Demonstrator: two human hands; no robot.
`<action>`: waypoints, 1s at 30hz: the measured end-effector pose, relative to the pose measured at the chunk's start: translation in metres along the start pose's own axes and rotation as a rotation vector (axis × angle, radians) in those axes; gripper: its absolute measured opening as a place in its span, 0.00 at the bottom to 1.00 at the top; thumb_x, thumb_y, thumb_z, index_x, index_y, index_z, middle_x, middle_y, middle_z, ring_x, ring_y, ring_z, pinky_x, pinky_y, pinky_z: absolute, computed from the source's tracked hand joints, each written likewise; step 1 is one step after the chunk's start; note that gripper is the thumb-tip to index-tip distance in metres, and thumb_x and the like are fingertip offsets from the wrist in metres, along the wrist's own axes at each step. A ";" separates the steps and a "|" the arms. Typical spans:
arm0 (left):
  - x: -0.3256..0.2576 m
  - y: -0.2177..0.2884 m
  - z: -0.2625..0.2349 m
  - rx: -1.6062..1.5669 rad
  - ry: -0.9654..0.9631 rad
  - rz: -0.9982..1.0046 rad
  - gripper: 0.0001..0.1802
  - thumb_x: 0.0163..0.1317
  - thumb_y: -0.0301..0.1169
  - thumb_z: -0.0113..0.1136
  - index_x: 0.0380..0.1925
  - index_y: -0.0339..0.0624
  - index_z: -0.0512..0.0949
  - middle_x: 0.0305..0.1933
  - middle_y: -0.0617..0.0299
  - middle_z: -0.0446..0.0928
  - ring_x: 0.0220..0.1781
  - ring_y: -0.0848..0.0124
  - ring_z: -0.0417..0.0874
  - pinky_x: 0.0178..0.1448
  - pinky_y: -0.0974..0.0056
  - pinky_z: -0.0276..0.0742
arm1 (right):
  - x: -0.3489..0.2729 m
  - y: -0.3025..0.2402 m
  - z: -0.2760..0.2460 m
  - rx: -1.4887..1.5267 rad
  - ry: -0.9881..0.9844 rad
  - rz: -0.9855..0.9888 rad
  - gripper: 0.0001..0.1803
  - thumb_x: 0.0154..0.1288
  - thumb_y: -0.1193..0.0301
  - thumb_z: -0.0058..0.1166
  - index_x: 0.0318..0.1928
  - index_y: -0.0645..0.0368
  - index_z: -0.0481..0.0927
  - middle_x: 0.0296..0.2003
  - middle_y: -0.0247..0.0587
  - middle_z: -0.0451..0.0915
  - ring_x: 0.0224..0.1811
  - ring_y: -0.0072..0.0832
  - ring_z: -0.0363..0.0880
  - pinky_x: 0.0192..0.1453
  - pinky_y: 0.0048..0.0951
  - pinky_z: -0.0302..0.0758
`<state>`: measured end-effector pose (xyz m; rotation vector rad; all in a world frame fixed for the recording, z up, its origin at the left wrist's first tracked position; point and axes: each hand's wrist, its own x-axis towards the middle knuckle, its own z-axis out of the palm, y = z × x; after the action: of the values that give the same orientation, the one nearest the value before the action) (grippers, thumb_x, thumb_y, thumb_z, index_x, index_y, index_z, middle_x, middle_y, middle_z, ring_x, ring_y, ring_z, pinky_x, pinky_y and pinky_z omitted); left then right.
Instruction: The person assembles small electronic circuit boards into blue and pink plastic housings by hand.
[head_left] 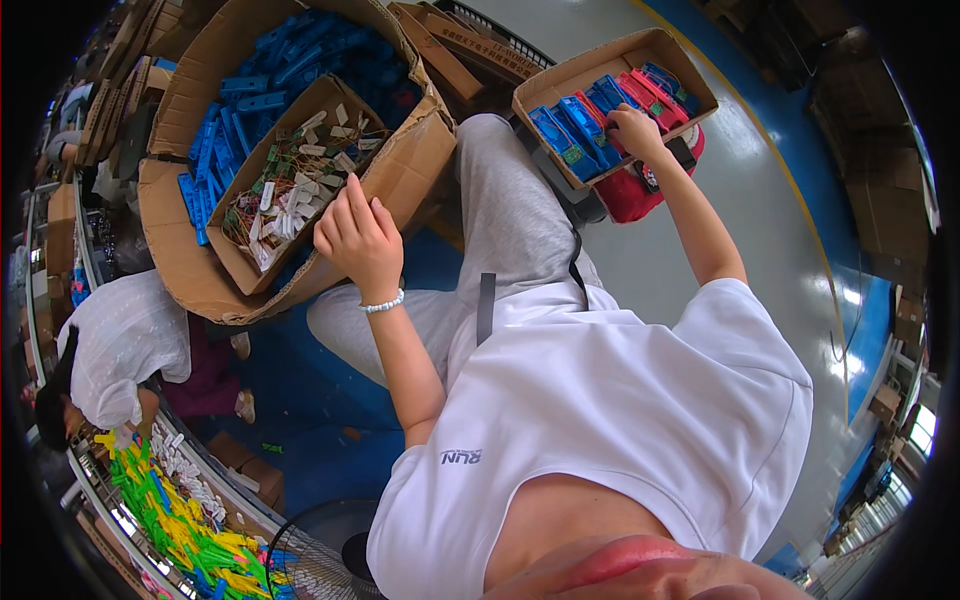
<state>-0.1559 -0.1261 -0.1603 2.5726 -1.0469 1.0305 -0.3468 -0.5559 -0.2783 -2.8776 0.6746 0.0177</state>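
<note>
My left hand (pixel 358 238) is over the near edge of a small carton (pixel 232 262), fingers stretched out and nothing in them. That carton holds white plastic pieces with thin wires (pixel 300 185). It sits inside a big cardboard box (pixel 415 165) among long blue plastic parts (pixel 295 50). On the right, my right hand (pixel 634 132) reaches into a shallow carton (pixel 690 55) with its fingers curled closed. Whatever they grip is hidden. Around it lie blue plastic shells (pixel 560 140) and red plastic shells (pixel 655 98) in a row.
A red object (pixel 628 196) is under the shallow carton. At the left a person in white (pixel 130 345) bends over a line of yellow, green and white plastic parts (pixel 180 510). A fan (pixel 325 550) stands at the lower left. Flat cartons (pixel 480 45) lie behind the big box.
</note>
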 end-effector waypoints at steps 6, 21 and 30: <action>0.001 0.001 0.002 -0.001 -0.001 -0.001 0.21 0.68 0.36 0.54 0.59 0.45 0.75 0.50 0.64 0.79 0.50 0.64 0.76 0.57 0.56 0.63 | -0.003 0.008 0.012 0.130 0.068 0.011 0.08 0.57 0.68 0.62 0.38 0.52 0.83 0.38 0.38 0.80 0.44 0.41 0.82 0.45 0.41 0.79; 0.003 0.002 0.000 0.003 0.021 0.013 0.20 0.67 0.33 0.54 0.58 0.42 0.76 0.49 0.62 0.79 0.49 0.65 0.77 0.57 0.55 0.64 | -0.007 0.016 0.004 0.190 -0.161 -0.096 0.08 0.54 0.73 0.59 0.37 0.57 0.82 0.41 0.44 0.77 0.50 0.43 0.77 0.54 0.39 0.76; 0.003 0.004 0.000 -0.002 0.015 0.010 0.20 0.68 0.34 0.53 0.58 0.43 0.75 0.49 0.63 0.79 0.49 0.64 0.77 0.57 0.55 0.64 | -0.029 0.023 -0.006 0.118 -0.192 -0.245 0.06 0.53 0.74 0.60 0.31 0.65 0.82 0.36 0.48 0.80 0.45 0.43 0.78 0.50 0.39 0.76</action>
<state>-0.1570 -0.1304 -0.1588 2.5565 -1.0576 1.0484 -0.3834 -0.5642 -0.2744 -2.7767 0.2763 0.2096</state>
